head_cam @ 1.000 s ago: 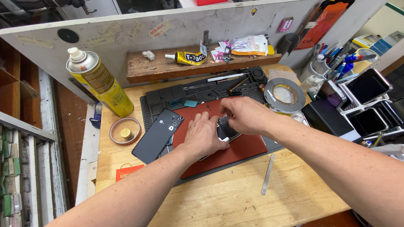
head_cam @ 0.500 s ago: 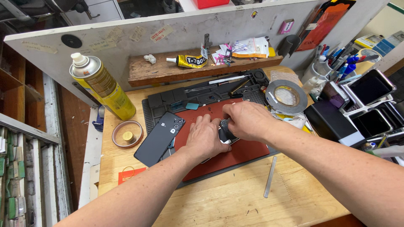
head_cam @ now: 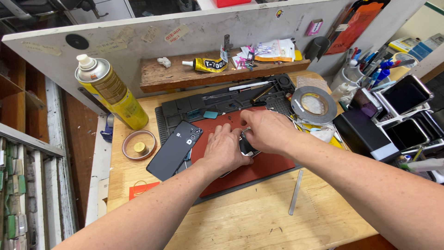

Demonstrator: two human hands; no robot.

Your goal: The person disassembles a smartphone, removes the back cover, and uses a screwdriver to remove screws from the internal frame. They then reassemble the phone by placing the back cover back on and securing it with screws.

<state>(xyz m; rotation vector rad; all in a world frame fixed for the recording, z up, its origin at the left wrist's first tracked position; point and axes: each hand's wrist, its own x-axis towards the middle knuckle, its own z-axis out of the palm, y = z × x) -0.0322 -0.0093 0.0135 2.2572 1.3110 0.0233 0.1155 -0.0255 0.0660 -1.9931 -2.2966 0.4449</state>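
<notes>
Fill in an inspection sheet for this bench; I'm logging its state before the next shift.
Surface: wooden bench top with a red work mat on a dark organiser mat.
Job's things: small dark device on the red mat, mostly hidden by both hands.
Clutter: black phone back, yellow spray can, grey tape roll, metal strip, round dish, glue tube on the shelf.
Grips: left hand pressing on the device; right hand pinching its upper edge.
Cables: nothing seen.
Surroundings: grey partition, stacked phones and a pen cup at right.
</notes>
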